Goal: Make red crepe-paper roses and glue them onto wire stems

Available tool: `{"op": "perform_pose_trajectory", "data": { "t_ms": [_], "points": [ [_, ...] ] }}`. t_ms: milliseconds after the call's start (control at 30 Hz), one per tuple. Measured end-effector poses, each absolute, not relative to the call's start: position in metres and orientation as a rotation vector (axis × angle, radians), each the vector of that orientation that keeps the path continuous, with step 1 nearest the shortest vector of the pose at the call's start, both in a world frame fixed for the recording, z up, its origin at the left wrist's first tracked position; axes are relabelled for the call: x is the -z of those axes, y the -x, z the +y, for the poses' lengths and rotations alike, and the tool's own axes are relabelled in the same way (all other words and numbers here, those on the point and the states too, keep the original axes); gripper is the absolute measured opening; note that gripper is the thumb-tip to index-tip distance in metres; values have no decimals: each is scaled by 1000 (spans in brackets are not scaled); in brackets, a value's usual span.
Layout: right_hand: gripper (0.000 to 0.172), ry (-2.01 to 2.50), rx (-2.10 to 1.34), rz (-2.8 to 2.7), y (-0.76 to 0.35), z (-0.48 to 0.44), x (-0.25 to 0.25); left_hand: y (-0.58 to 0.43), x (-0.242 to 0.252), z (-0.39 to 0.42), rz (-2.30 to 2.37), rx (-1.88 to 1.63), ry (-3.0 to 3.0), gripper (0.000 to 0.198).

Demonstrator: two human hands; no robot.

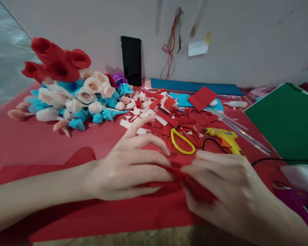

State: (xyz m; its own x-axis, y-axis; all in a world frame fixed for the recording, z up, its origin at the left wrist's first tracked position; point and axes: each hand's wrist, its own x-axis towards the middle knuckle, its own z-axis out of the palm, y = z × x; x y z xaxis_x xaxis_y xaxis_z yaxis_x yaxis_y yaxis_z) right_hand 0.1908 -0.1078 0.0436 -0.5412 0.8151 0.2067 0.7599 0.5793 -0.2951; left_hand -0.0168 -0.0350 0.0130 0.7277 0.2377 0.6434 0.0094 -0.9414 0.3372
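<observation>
My left hand [135,162] reaches in from the left with its index finger raised and its other fingers curled onto a folded piece of red paper [178,174]. Opposite it, my right hand [220,186] pinches the same red paper between thumb and fingers. The fingers cover part of the piece, so its full shape is hidden. Beneath my left forearm, a larger red sheet [74,205] spreads along the front of the table. Just beyond my hands lie scissors [182,141] with one yellow and one red handle, and a yellow glue gun [224,135].
Paper flowers [87,90] in red, white, pink and blue are heaped at the left. Paper scraps [154,106] cover the middle. A black phone [131,60] leans on the wall. Clear sticks [242,131] and a green board [284,119] are at the right, with a black cord [279,159].
</observation>
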Motion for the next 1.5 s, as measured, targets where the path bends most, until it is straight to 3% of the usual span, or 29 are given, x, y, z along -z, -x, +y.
{"op": "perform_pose_trajectory", "data": {
  "t_ms": [333, 533, 667, 733, 833, 967, 1033, 1333, 1500],
  "points": [
    [25, 1402, -336, -2535, -201, -106, -53, 18, -13, -32, 160, -1110, -2666, 14],
    [11, 1426, -266, -2399, -203, -106, -63, 16, -12, -33, 150, -1125, -2678, 12],
    [18, 1716, -78, -2090, -222, -104, -65, 11, -7, -32, 142, -1118, -2717, 12],
    [8, 1909, -4, -2016, -243, -97, -53, 11, -3, -32, 137, -1097, -2735, 14],
    [33, 2179, 69, -1979, -282, -87, -22, 11, 1, -31, 126, -1091, -2744, 13],
    [23, 2393, -2, -1882, -326, -80, 20, 10, 0, -30, 176, -1137, -2750, 12],
    [26, 2454, -75, -1814, -338, -79, 33, 10, -2, -29, 181, -1145, -2769, 12],
    [33, 2310, -214, -1364, -336, -81, 33, 19, -5, -26, 243, -1162, -2718, 13],
    [34, 2022, -486, -1333, -310, -95, 13, 16, -6, -25, 245, -1194, -2650, 10]
  ]
}}
